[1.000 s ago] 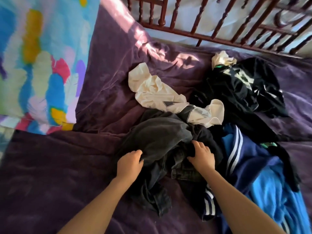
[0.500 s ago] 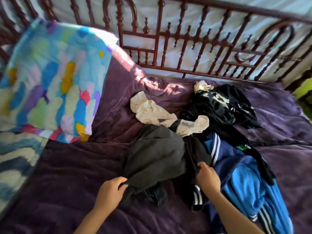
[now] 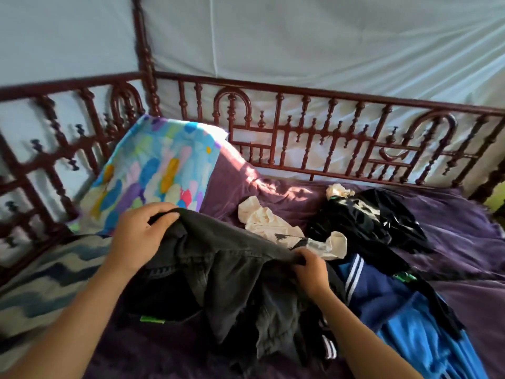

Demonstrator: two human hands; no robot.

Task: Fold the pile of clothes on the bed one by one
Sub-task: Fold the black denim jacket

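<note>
Gripping dark jeans (image 3: 218, 272), left hand (image 3: 139, 236), right hand (image 3: 311, 272)

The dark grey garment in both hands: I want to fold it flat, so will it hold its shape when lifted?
Probably not: the dark grey garment sags between the left hand and right hand and hangs in loose folds. Its thick stitched seams suggest denim, so likely heavyish for cloth. The matte weave seems unlikely to slip.

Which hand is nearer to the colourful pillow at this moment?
Left. The left hand holds the dark grey garment up just in front of the pillow; the right hand grips it farther right, beside the blue jacket.
</note>
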